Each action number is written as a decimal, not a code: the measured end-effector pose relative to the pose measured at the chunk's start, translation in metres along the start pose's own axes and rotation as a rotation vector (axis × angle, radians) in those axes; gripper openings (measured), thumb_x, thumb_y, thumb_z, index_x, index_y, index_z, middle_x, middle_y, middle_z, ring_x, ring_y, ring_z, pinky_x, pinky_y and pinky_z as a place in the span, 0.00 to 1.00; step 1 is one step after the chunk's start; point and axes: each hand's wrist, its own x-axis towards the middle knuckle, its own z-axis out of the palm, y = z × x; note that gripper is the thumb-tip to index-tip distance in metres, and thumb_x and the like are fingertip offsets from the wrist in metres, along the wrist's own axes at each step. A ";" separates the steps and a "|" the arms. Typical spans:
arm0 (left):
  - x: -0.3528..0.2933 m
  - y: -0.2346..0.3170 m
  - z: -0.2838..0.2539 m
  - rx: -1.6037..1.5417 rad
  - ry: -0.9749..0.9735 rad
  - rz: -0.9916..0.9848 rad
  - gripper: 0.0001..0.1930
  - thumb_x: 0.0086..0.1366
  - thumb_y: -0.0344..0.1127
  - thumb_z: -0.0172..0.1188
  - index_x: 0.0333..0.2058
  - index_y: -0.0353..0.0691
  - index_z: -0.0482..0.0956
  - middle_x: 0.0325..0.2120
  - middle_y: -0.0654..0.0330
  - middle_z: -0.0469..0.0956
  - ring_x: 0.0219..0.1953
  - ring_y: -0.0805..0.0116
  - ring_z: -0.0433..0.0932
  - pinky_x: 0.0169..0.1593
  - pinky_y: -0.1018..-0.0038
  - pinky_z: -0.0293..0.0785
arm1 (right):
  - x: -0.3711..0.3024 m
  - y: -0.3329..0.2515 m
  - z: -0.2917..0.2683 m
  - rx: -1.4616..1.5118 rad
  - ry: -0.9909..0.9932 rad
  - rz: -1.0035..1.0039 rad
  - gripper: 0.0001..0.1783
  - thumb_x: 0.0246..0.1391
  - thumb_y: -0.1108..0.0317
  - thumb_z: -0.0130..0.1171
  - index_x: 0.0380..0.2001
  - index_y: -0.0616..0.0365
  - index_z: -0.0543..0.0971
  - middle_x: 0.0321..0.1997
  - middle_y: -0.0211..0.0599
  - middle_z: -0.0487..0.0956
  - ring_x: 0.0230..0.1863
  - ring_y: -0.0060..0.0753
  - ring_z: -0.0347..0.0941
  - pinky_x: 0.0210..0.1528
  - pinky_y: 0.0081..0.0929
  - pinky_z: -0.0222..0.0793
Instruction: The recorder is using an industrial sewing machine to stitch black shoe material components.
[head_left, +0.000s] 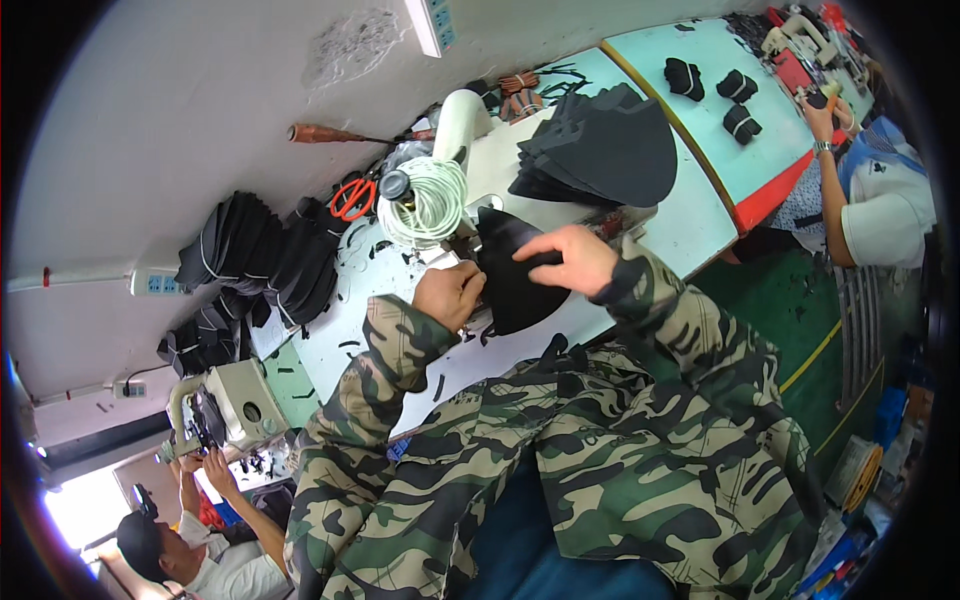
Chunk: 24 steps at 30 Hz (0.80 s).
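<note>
A rounded black cut piece (pixel 515 282), like thin sheet material, lies by the working end of a pale sewing machine (pixel 462 122). My left hand (pixel 450 296) is closed at the piece's left edge, fingertips pinched close to the machine. My right hand (pixel 572 260) is over the right side of the same piece, index finger stretched out and fingers apart, holding nothing. A coil of white cord (pixel 428 204) sits on the machine in front of my hands. To the right, a fanned stack of similar black pieces (pixel 605 150) rests on the machine bed.
Red-handled scissors (pixel 353 198) and a wooden-handled tool (pixel 325 133) lie near the wall. Tied black bundles (pixel 240 245) are piled at left; small bundles (pixel 738 86) lie on the far table. Co-workers sit at another sewing machine (pixel 245 405) lower left and at the upper right.
</note>
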 end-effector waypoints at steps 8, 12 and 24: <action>-0.029 -0.006 -0.009 -0.965 -0.567 -0.213 0.19 0.69 0.45 0.39 0.46 0.36 0.67 0.21 0.62 0.69 0.14 0.67 0.76 0.13 0.82 0.65 | -0.017 -0.035 -0.003 0.181 0.296 -0.049 0.13 0.44 0.77 0.56 0.38 0.64 0.76 0.36 0.39 0.78 0.41 0.28 0.73 0.48 0.23 0.65; -0.037 -0.002 0.002 -1.108 -0.392 -0.310 0.17 0.69 0.44 0.38 0.42 0.36 0.68 0.23 0.60 0.72 0.14 0.67 0.76 0.13 0.83 0.64 | -0.022 -0.030 0.014 0.066 0.425 -0.033 0.12 0.44 0.78 0.55 0.36 0.64 0.75 0.35 0.39 0.77 0.41 0.31 0.73 0.48 0.23 0.65; 0.007 -0.024 -0.027 -0.645 -0.292 -0.569 0.11 0.62 0.39 0.47 0.32 0.40 0.76 0.09 0.67 0.65 0.07 0.79 0.60 0.11 0.80 0.51 | -0.022 -0.029 0.100 -0.105 0.141 -0.165 0.15 0.47 0.68 0.54 0.41 0.51 0.76 0.18 0.49 0.74 0.22 0.52 0.72 0.27 0.43 0.68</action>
